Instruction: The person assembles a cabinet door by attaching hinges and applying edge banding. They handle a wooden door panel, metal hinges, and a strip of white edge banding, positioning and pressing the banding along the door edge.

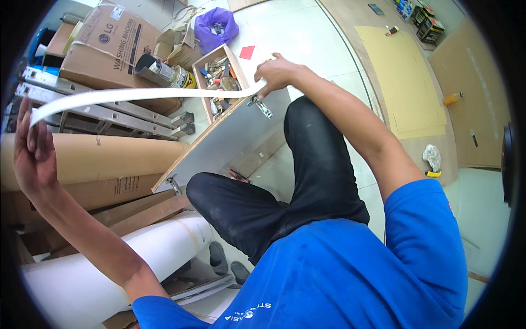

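A long white edging strip (pixel 148 94) arches between my hands. Its left end lies in the fingers of my left hand (pixel 36 151), raised at the far left. My right hand (pixel 278 74) grips the other end, thumb and fingers closed, right by the upper corner of a cabinet door panel (pixel 227 142). The panel stands tilted on edge against my knees, grey face toward me and bare brown edge up. One metal hinge (pixel 262 106) sits near its upper corner, just under my right hand. A second hinge (pixel 174 185) is at the lower left corner.
Beyond the panel is a wooden tool box (pixel 212 59) full of hand tools. Around it are a purple bag (pixel 215 38), a large carton (pixel 112 46) and a ladder (pixel 98 109). Big rolls (pixel 118 257) lie at left. A yellow sheet (pixel 402 82) lies at right.
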A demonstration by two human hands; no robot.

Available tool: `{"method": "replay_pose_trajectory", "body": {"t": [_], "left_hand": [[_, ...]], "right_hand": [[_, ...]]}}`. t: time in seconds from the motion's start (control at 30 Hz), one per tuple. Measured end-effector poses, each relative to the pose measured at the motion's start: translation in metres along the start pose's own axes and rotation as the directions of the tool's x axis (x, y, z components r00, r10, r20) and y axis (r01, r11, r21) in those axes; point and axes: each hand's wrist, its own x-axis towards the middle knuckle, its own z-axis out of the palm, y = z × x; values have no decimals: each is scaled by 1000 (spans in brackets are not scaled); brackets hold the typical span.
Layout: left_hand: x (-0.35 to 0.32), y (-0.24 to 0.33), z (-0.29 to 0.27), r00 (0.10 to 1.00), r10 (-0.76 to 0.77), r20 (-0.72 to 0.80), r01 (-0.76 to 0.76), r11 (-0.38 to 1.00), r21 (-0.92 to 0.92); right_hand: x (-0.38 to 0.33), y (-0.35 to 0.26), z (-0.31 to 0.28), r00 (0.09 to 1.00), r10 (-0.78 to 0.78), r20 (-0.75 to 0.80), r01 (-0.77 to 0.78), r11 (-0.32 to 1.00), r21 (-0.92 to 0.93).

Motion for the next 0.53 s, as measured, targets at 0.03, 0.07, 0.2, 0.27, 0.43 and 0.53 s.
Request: {"method": "replay_pose_trajectory", "body": {"t": [0.03,0.07,0.2,0.27,0.43,0.53], "left_hand": [[-2,-3,-6,1000,17,21,-17,1000,-5],[-4,-4,-11,1000,8,24,-8,1000,-19],[-26,-19,-24,1000,7,-21,-8,999,-37],[-35,-25,-34,995,-24,-93,20,999,-42],[-39,-40,-54,967,-111,-229,93,992,-85],[-46,-35,-48,966,-77,-246,63,996,-65]], "right_hand": [[-13,15,8,981,22,-193,7,989,148],[-21,23,21,955,74,-287,21,948,316],[-39,28,76,781,407,-474,195,562,804],[-36,25,94,724,489,-486,370,320,872],[-38,11,111,546,499,-673,374,573,729],[-42,2,116,426,379,-821,291,802,521]]}}
